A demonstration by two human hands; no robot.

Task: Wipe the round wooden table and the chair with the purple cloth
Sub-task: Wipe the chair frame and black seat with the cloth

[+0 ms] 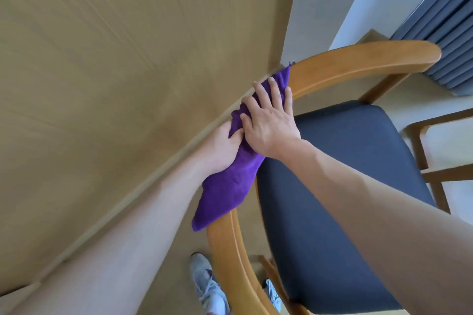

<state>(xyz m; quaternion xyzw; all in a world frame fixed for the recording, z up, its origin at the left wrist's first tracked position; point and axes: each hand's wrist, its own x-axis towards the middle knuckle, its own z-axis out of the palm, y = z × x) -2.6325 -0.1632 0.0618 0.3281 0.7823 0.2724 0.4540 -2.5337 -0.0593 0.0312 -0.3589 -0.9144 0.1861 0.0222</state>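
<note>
Wiping the chair [358,64] backrest at frame centre, we drape the purple cloth [230,186] over it, left hand [222,148] gripping, right hand [271,120] pressing with flat fingers [275,89] for contact.

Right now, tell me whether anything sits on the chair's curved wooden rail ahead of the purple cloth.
Nothing visible does. The purple cloth lies draped on the chair rail, under the right hand and gripped by the left hand. The rail beyond it, curving toward the curtain, shows bare wood.
</note>
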